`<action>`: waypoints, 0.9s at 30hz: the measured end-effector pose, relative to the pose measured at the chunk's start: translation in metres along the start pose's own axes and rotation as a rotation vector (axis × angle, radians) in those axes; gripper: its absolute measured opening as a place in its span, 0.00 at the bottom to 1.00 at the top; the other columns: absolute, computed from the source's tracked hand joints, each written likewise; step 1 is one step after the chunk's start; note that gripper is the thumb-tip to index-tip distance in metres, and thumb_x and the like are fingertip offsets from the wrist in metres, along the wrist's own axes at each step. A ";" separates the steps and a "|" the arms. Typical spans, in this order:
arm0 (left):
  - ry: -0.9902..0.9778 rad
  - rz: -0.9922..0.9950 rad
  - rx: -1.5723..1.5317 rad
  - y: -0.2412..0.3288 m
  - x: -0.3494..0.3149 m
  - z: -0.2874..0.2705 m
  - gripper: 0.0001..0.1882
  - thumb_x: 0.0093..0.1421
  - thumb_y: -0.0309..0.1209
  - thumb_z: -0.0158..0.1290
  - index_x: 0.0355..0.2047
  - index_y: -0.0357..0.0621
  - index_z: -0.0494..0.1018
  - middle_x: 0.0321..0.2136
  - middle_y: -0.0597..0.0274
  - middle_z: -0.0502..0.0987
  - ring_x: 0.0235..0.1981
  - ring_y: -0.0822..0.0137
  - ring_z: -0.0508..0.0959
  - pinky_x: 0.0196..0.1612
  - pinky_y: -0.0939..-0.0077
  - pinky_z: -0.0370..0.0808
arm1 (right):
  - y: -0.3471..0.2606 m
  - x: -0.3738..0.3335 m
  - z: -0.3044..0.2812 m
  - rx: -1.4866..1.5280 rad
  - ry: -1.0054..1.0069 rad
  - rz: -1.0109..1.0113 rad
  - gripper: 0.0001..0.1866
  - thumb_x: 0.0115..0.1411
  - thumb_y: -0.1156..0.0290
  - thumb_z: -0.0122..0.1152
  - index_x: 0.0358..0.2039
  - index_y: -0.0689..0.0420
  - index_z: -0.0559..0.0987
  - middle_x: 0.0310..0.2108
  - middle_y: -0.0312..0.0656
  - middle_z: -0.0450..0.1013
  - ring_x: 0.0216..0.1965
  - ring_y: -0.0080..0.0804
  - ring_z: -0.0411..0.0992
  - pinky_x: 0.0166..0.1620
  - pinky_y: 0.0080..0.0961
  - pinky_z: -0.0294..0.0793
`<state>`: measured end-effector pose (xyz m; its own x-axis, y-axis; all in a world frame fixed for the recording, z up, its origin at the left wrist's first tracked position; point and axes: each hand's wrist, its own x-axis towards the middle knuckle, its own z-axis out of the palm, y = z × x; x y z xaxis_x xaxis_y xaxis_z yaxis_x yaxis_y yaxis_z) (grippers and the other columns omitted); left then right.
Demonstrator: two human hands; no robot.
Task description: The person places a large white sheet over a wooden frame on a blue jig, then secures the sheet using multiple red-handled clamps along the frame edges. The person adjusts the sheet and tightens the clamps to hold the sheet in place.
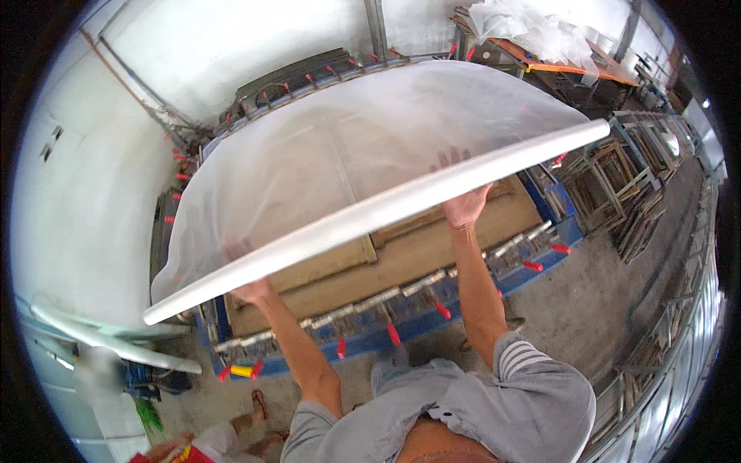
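I look down from the head camera at two bare arms raised over a long work frame. My left hand point(248, 287) and my right hand point(465, 202) both press up against a long white roll of mesh fabric point(376, 213), which runs on a slant from lower left to upper right across the middle of the view. A sheet of sheer white mesh point(340, 147) unrolled from it spreads away from me, over the far half of the frame. The right fingers point(451, 160) show through the mesh, spread and laid against the roll. The left fingers lie behind the roll and the cloth; I cannot tell how wide they are.

Beneath the roll sits a blue metal stretching frame point(432, 316), edged with rows of red-handled clamps point(441, 309), with a brown wooden board point(401, 258) inside it. Stacked wooden frames point(617, 185) stand on the floor to the right.
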<state>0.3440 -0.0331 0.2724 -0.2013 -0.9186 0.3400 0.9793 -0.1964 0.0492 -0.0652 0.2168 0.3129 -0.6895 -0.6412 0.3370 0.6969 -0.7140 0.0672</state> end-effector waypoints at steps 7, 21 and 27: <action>-0.193 -0.130 0.080 -0.007 -0.205 0.021 0.42 0.59 0.55 0.40 0.66 0.46 0.42 0.67 0.59 0.39 0.68 0.61 0.37 0.67 0.55 0.29 | -0.071 -0.185 0.000 -0.108 0.200 0.143 0.44 0.57 0.30 0.20 0.66 0.46 0.47 0.68 0.41 0.40 0.67 0.46 0.38 0.65 0.57 0.31; 1.002 -0.008 0.482 0.084 -0.507 0.101 0.39 0.54 0.59 0.47 0.58 0.46 0.59 0.54 0.50 0.64 0.57 0.49 0.63 0.58 0.42 0.60 | -0.215 -0.482 0.035 -0.561 0.933 -0.037 0.32 0.58 0.41 0.47 0.50 0.55 0.67 0.49 0.46 0.66 0.50 0.44 0.65 0.54 0.48 0.64; 1.095 -0.069 0.407 0.086 -0.468 0.041 0.29 0.51 0.35 0.57 0.52 0.39 0.63 0.51 0.50 0.67 0.53 0.50 0.66 0.57 0.48 0.63 | -0.190 -0.414 0.043 -0.405 1.044 0.048 0.30 0.54 0.55 0.59 0.51 0.60 0.65 0.47 0.46 0.66 0.50 0.47 0.64 0.56 0.49 0.62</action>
<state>0.5234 0.3936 0.1557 0.0289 -0.7542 -0.6560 0.8602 -0.3155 0.4007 0.0964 0.6296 0.2006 -0.6235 -0.4563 -0.6349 0.7429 -0.5987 -0.2993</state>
